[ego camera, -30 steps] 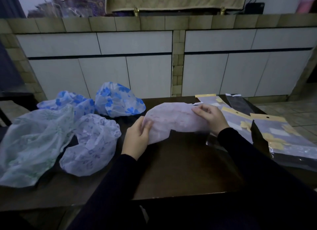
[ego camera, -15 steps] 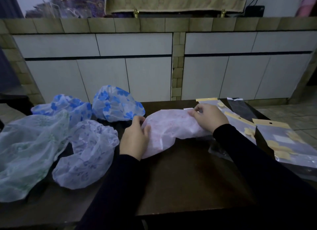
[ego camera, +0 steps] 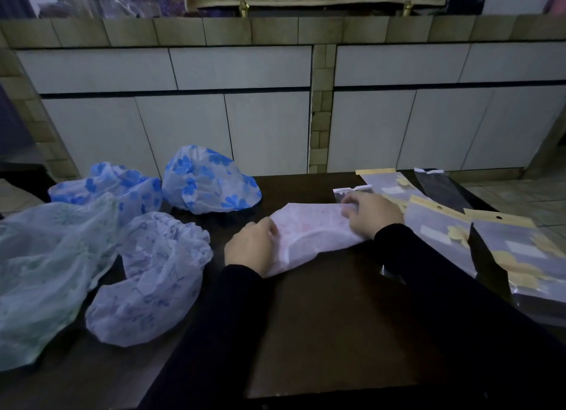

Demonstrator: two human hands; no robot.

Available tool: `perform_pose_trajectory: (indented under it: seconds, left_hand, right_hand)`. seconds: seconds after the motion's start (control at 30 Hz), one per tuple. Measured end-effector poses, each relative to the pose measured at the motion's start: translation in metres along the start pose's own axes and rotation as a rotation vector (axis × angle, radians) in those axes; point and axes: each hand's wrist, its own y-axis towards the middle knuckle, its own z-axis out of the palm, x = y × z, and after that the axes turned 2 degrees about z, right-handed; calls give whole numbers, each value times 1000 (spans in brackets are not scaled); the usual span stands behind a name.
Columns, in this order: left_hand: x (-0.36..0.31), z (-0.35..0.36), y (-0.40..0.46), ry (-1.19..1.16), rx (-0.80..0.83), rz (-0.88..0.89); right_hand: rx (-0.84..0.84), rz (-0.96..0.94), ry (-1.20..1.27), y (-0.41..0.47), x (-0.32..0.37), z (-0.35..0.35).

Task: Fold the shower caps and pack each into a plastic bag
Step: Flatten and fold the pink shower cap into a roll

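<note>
The pink shower cap (ego camera: 309, 235) lies flattened on the dark table (ego camera: 321, 333) near its middle, folded over into a rough half-moon whose curved elastic edge shows as a pale arc across it. The left hand (ego camera: 249, 247) holds the cap's end at 9 o'clock, its fingers curled round the edge, and the right hand (ego camera: 372, 215) holds the end at 3 o'clock, fingers bent down onto the film and gathering it; neither hand is loose. Judging by this, the step in hand is the folding of this one cap, with the packing not yet begun. To do it well, the thin plastic should be pressed flat against the tabletop before each new fold, so that trapped air escapes toward the open elastic side and the layers do not spring back; the two ends should meet squarely, and the finished packet should come out narrower than a bag's mouth. One small clear bag (ego camera: 352, 192) lies touching the right hand at its 12 o'clock, handy for the next step, and more plastic bags (ego camera: 517, 241) with yellow headers lie fanned from 1 to 3 o'clock of the cap. Unfolded caps wait to the left: a blue-flowered cap (ego camera: 208, 183) at 10 o'clock, a second blue cap (ego camera: 107, 186) beyond it, a lilac cap (ego camera: 153, 275) at 8 o'clock and a green cap (ego camera: 43, 275) farthest out.
</note>
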Motion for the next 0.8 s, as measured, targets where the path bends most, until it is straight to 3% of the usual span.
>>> perform_pose_trajectory:
  seconds: [0.17,0.33,0.53,0.8]
  left_hand:
    - [4,0,1,1,-9,34]
    - [-1,-4,0,43,-59,8]
    - [-21,-4,6,41,-41,-171]
    - [-16,6,24,51,-71,-208]
  right_hand:
    - [-61,-36,-91,6,4,3]
    - [-206,-196,-190,5,30,9]
    - [142,-260,98,8,48,28]
    - [119,-190,172,15,38,34]
